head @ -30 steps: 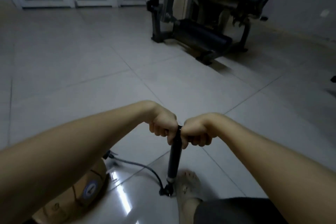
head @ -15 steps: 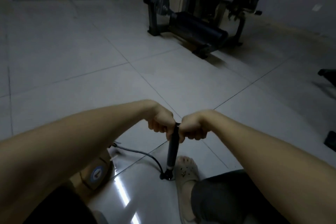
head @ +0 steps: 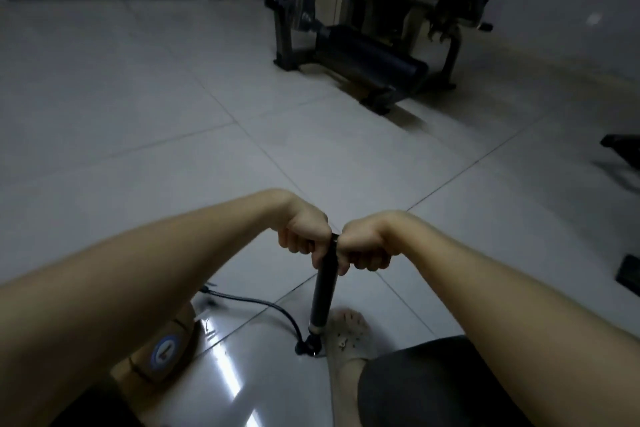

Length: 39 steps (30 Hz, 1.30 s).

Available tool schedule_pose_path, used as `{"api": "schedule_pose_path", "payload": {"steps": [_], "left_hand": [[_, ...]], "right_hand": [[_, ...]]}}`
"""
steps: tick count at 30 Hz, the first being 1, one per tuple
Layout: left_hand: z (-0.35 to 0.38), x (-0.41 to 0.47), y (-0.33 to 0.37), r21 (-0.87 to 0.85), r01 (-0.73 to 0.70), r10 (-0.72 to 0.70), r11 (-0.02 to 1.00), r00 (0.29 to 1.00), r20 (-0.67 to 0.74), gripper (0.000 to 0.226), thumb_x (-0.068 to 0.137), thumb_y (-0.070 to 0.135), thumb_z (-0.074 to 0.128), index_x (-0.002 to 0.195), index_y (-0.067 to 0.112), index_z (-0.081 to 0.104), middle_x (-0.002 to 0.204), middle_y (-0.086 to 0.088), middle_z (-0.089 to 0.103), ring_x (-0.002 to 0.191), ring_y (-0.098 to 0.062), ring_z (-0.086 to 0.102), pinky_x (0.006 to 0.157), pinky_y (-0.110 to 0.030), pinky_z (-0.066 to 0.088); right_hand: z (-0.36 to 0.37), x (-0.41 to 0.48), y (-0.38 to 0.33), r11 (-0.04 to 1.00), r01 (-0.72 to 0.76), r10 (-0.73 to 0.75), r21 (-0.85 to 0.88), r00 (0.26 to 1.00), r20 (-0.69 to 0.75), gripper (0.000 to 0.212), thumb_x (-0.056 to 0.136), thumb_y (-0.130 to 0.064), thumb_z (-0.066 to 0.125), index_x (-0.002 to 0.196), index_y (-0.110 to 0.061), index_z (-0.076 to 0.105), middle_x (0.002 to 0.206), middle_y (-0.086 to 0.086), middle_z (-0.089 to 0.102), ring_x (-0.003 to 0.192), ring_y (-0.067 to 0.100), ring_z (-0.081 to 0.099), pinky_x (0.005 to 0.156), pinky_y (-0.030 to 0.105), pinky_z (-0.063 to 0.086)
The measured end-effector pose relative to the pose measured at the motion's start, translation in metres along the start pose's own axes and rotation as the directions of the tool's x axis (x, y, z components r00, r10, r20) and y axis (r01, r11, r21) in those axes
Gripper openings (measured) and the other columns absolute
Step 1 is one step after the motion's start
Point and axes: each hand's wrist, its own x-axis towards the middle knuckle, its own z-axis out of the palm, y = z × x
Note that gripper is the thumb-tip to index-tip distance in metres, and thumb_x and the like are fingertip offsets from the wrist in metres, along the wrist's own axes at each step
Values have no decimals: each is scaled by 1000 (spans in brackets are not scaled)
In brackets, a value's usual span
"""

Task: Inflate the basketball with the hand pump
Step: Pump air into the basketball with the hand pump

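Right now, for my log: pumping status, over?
Left hand, right hand gripping pump. Hose runs toward basketball, joint hidden. Foot by pump base; nothing blocking.

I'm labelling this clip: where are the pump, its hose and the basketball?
pump (head: 323, 291), head view, middle of its black barrel.
hose (head: 270, 304), head view, middle of its arc.
basketball (head: 167, 350), head view, its round blue label.

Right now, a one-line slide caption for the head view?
Left hand and right hand grip the top of the pump, its hose running toward the basketball on the tiled floor.
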Motion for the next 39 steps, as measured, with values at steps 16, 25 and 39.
{"api": "schedule_pose_path", "payload": {"steps": [16, 25, 39], "left_hand": [[-5, -20, -6, -82, 39, -39, 996, 999, 4, 41, 85, 7, 66, 53, 22, 45, 53, 4, 27, 45, -12, 20, 46, -24, 12], [-62, -74, 38, -52, -13, 14, 999, 1000, 13, 48, 89, 8, 62, 53, 24, 35, 50, 5, 19, 43, -11, 12, 44, -24, 9], [30, 55, -27, -146, 38, -43, 988, 999, -30, 38, 77, 3, 67, 53, 19, 42, 53, 1, 28, 48, -16, 19, 50, -28, 13]], "right_hand": [[-14, -4, -21, 995, -9, 14, -102, 999, 45, 27, 88, -14, 64, 69, -20, 45, 55, -3, 30, 46, 13, 22, 48, 24, 18], [-67, -76, -19, 997, 68, -69, -32, 998, -15, 45, 90, -15, 63, 58, -23, 32, 53, -3, 22, 46, 13, 14, 47, 24, 12], [14, 66, 12, 997, 47, -43, -62, 998, 54, 13, 83, -8, 64, 74, -14, 56, 53, -1, 35, 47, 15, 25, 49, 26, 20]]}}
